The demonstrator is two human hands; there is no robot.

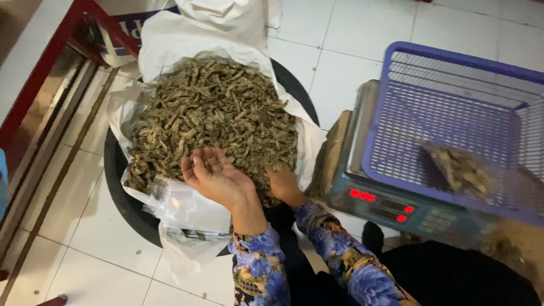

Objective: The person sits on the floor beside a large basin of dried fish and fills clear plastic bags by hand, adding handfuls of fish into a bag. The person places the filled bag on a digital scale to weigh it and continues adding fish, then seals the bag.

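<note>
A heap of dried brownish-green strips [215, 113] fills a white sack liner [170, 39] set in a round black basin [122, 198]. My left hand [214, 177] hovers palm up over the near edge of the heap, fingers apart and empty. My right hand [283, 184] rests just to its right, its fingertips pushed down into the strips and hidden. Both arms wear blue flowered sleeves. A clear plastic bag [184, 205] lies on the liner's rim beside my left wrist.
A digital scale [385, 207] with red lit digits stands on the white tiled floor to the right and carries a blue plastic basket [453, 62]. Inside the basket a blurred clump of the same dried strips [462, 170] shows. A red-framed counter [39, 73] runs along the left.
</note>
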